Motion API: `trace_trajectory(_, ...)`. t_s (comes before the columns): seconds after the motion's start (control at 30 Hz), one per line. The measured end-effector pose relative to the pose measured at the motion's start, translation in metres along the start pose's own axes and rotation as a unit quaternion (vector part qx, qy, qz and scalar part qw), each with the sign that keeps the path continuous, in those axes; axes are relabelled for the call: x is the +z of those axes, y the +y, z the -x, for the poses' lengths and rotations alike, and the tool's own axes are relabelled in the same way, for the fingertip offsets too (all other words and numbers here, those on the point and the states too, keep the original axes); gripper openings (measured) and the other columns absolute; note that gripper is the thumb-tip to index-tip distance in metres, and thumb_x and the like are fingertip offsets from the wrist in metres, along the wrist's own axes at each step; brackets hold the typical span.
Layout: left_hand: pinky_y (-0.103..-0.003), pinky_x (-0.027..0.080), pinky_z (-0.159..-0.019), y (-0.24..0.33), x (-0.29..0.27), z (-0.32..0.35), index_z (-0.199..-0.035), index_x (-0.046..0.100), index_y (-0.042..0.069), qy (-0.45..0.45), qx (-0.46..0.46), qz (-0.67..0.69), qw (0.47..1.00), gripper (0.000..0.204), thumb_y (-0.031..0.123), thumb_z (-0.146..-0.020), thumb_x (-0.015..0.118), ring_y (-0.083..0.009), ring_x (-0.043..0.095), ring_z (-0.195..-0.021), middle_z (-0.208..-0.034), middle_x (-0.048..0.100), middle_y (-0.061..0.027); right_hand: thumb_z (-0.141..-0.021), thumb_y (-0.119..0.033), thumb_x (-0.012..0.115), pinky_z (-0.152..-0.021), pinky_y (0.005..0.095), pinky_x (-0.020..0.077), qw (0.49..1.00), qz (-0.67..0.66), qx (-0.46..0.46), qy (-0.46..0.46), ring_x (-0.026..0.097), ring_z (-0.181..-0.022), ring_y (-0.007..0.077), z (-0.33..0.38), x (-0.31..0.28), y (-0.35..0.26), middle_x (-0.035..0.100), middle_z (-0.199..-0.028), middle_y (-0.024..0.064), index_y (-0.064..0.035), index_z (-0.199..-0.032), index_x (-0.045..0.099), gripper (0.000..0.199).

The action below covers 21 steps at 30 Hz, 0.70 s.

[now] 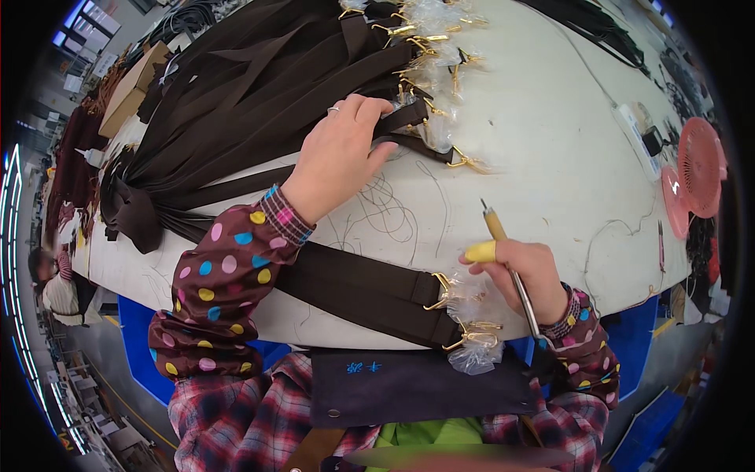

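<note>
My left hand [340, 153] reaches over a heap of dark brown straps [259, 102], its thumb and fingers apart around a strap end [405, 118]; no firm hold shows. Gold metal hooks [464, 160] wrapped in clear plastic sit on the strap ends. My right hand [527, 275] grips a slim pen-like tool [516, 277] with a metal shaft, a tan section and a thin dark tip pointing up and away. A yellow cover [480, 252] is on one of its digits. Below my left wrist lie more brown straps [362, 291], their hooks and plastic hanging at the near table edge.
Loose threads [385, 212] are scattered on the pale table [535, 181]. At the right stand a pink fan [698, 167] and a white power strip [637, 141] with a cable. A cardboard box [135, 90] sits far left. Blue bins [141, 346] show beneath the table edge.
</note>
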State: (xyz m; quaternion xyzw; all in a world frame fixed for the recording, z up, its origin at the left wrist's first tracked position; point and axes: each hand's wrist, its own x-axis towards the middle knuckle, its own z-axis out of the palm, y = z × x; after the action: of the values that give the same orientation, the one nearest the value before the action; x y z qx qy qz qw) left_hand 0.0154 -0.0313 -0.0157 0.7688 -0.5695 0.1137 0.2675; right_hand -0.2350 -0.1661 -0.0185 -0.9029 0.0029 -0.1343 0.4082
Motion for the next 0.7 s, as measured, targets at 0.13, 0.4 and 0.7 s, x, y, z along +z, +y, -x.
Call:
trace_trajectory(0.13,-0.035,0.049,-0.070,-0.006,0.005,-0.011,-0.097,0.058,0.007,-0.008,-0.038,0.005,0.999,0.020,0.009,-0.078,0.067,-0.0257,0.062,-0.081,-0.090,0.059,-0.0069,-0.083,-0.005,0.066,-0.058,0.0280,0.0512,0.991,-0.018,-0.008,0.133,0.066,-0.064,0.0217,-0.025,0.001,0.015,0.069,-0.082,0.0079,-0.0043,-0.095,0.060,0.014)
trace_trajectory(0.4,-0.032,0.044,-0.052,0.026,-0.009,0.050,-0.082,0.052,0.010,-0.018,0.156,-0.019,0.987,0.017,0.007,-0.072,0.064,-0.0198,0.055,-0.062,-0.080,0.049,-0.0056,-0.080,-0.012,0.073,-0.077,0.0327,0.0503,0.988,0.040,-0.010,0.151,0.064,-0.089,0.0281,-0.037,0.004,0.029,0.064,-0.099,0.0142,-0.0030,-0.105,0.058,0.031)
trace_trajectory(0.7,-0.032,0.049,-0.057,0.033,0.001,0.057,-0.093,0.058,0.009,-0.111,0.095,0.066,0.987,0.021,0.007,-0.076,0.069,-0.0210,0.060,-0.071,-0.087,0.054,-0.0049,-0.071,-0.022,0.079,-0.077,0.0361,0.0477,0.997,0.043,0.045,0.050,0.060,-0.086,0.0294,-0.028,0.040,0.020,0.061,-0.093,0.0120,-0.0058,-0.110,0.053,0.049)
